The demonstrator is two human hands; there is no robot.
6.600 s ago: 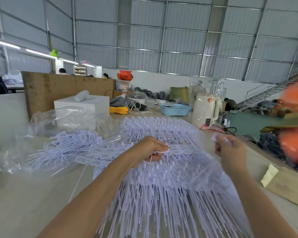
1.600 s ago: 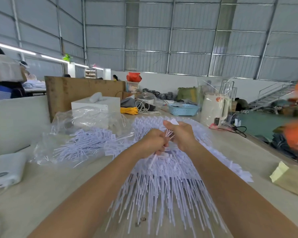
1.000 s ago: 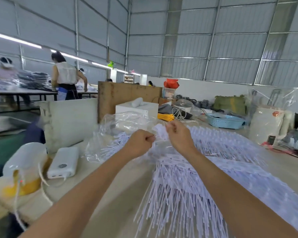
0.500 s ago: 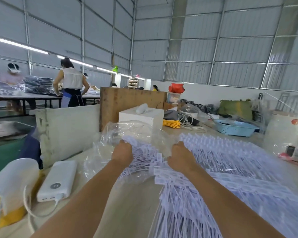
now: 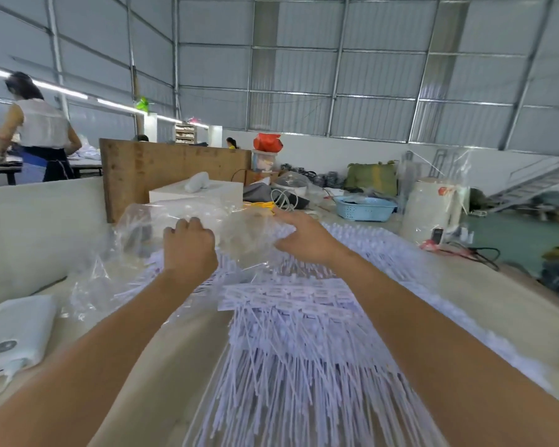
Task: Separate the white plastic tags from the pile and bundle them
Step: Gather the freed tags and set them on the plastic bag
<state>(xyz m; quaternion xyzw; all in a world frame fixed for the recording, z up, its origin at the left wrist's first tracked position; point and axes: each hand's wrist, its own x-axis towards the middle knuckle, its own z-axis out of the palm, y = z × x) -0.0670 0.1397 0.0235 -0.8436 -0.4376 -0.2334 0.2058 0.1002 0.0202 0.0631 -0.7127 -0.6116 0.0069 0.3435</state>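
Note:
A big pile of white plastic tags [image 5: 304, 343] is fanned out over the table [image 5: 497, 304] in front of me, thin tails toward me. Behind it to the left lies a clear plastic bag [image 5: 239, 230] with more white tags inside [image 5: 149, 279]. My left hand [image 5: 189, 246] grips the crumpled top of the bag with curled fingers. To its right, my right hand [image 5: 304, 240] rests on the bag's right side above the pile, fingers stretched forward. What lies under either palm is hidden.
A white power bank [image 5: 17, 330] with a cable lies at the left table edge. Behind the bag are a white box [image 5: 226, 191], a wooden board [image 5: 162, 166], a blue basket [image 5: 363, 208] and a wrapped white container [image 5: 430, 208]. A person [image 5: 42, 130] stands far left.
Both hands left the pile, where they held a small bunch of tags, and reached forward-left to the clear bag. The left hand now grips the bag; my view has swung back slightly right.

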